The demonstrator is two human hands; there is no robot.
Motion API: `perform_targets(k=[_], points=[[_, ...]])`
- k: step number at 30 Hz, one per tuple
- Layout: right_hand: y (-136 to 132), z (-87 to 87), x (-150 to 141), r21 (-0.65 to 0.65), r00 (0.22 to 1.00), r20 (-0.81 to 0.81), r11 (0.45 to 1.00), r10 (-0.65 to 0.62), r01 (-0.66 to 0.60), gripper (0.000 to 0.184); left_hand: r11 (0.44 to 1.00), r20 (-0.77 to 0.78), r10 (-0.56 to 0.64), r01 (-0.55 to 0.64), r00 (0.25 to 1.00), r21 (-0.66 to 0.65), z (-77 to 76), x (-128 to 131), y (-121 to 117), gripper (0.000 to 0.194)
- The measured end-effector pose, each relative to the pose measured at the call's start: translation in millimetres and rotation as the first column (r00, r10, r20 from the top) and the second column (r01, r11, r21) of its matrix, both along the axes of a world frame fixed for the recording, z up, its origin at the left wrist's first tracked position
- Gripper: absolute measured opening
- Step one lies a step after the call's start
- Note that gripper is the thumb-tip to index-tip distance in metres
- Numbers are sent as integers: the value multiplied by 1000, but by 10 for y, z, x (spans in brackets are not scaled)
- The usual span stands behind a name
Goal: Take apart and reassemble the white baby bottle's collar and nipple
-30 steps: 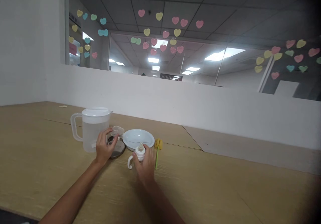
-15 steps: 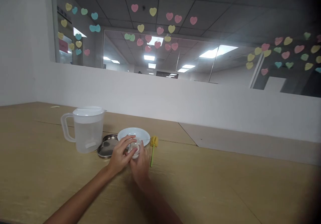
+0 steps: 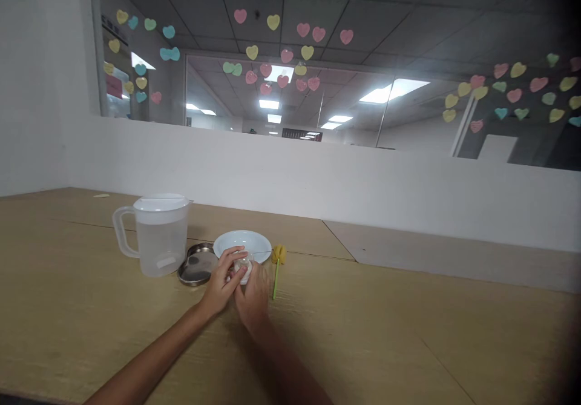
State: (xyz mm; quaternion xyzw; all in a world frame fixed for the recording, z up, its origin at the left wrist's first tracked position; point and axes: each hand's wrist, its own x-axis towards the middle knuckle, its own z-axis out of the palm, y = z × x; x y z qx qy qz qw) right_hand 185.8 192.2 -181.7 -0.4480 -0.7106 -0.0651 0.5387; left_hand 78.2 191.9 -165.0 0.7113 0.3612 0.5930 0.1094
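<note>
Both my hands meet on a small white baby bottle (image 3: 243,270) with a clear cap, standing on the wooden table (image 3: 363,332) just in front of a white plate (image 3: 242,243). My left hand (image 3: 221,282) presses its fingers over the clear cap from the left. My right hand (image 3: 252,296) wraps the bottle's lower part from the right and hides its handle.
A clear plastic jug of water (image 3: 155,233) stands to the left, with a round steel dish (image 3: 196,264) beside it. A yellow sponge brush with a green stick (image 3: 276,264) lies right of the plate. A low white wall (image 3: 318,181) runs behind the table.
My left hand carried the clear cap from beside the jug over to the bottle and set it on top. The right hand stayed on the bottle. The view shifted slightly.
</note>
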Motion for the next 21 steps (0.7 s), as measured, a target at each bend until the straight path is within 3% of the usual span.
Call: perform_targets(k=[6,11,21], points=[[12,12,15,37,993,72,995,-90,87,25,1000,23,-19,19,1000,-16,27,23,-8,29],[0,47,37,-11,988,101,993,-116,118,24,1000,32,-20,20,999,-1,41,40,2,27],[66,78,151,51,973,165,987,-161,154,32,1000,-84,-21,20,996,-18,81,24,23,28]])
